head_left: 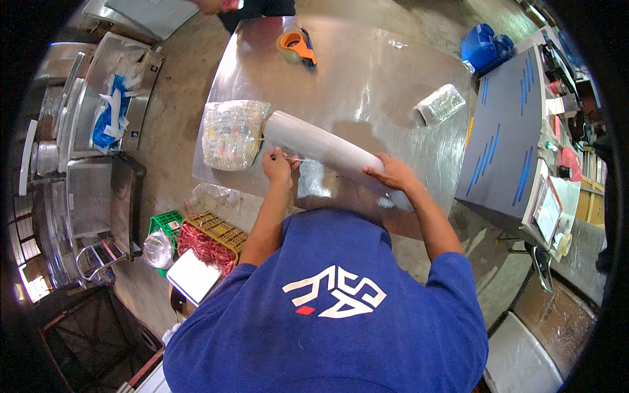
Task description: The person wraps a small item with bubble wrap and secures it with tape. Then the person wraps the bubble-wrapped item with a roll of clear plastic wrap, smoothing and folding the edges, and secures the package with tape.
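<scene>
A long roll of clear plastic wrap (321, 145) lies slantwise on the metal-topped table (393, 72), its far left end close to a bundle wrapped in clear film (234, 135). My right hand (395, 174) grips the roll's near right end. Beside the roll's left part, my left hand (279, 167) is closed, with fingers pinched around something thin and too small to make out. A smaller wrapped packet (445, 105) rests toward the table's right side. At the far edge sits an orange tape dispenser (300, 47) with a roll of tape.
Left of my body on the floor stand a green crate (165, 224) and a yellow-brown crate (213, 232) of red strips. A grey panel-sided bench (501, 134) stands at right, with blue jugs (485, 47) behind it. Another person's arm (208, 5) shows at the top.
</scene>
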Action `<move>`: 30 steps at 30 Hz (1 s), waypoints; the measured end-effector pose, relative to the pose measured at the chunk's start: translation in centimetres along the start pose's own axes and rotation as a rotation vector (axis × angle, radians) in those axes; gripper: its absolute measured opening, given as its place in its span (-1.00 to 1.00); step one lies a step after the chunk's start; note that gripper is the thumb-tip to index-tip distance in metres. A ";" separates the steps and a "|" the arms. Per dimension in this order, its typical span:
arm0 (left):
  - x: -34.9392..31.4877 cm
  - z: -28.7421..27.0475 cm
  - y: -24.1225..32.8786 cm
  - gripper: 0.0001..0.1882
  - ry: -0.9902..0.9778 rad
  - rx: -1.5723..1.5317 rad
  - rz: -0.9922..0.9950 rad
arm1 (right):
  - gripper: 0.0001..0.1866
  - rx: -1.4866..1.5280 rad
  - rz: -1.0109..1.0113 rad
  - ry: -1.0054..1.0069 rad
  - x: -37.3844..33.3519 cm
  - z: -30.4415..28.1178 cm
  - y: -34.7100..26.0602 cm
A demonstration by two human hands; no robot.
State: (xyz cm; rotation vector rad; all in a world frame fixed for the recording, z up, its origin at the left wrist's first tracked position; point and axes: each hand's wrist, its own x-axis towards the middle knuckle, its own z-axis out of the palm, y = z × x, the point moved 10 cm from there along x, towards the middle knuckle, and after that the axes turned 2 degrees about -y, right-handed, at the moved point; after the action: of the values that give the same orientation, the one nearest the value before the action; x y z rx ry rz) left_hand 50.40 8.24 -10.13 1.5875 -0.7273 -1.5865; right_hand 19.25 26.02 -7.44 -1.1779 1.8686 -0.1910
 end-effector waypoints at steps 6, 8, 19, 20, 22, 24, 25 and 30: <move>0.3 -0.7 0.6 -0.81 0.024 0.043 0.019 | -0.04 0.029 0.107 0.175 -3.6 2.5 -0.8; 0.5 -1.1 0.7 -0.79 0.005 0.048 0.048 | -0.06 -0.007 0.099 0.288 -5.0 2.8 -1.6; -7.4 4.0 -6.0 -0.17 -0.336 0.385 -0.216 | -0.21 0.335 -0.068 0.113 1.0 7.4 0.1; -5.7 2.3 -7.9 -0.24 -0.297 0.313 -0.273 | -0.16 0.366 0.028 0.052 1.6 7.8 -0.4; -3.4 2.2 -9.7 -0.30 -0.391 0.328 -0.163 | -0.10 0.271 -0.029 -0.066 2.5 9.3 -0.9; -4.4 3.0 -8.3 -0.38 -0.288 0.277 -0.167 | -0.07 0.244 0.002 0.003 2.0 9.0 -0.9; -4.5 2.8 -7.9 -0.53 -0.265 0.292 -0.189 | -0.05 0.270 -0.010 0.029 1.2 8.9 -1.2; -3.5 3.1 -7.1 -0.71 -0.186 0.314 -0.096 | 0.09 0.241 0.047 0.184 -0.1 6.8 -2.3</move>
State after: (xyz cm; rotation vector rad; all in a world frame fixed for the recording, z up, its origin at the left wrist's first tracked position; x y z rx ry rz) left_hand 46.26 14.64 -13.87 1.7313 -1.0578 -1.7740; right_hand 25.87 26.98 -10.18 -0.9764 1.9664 -0.4988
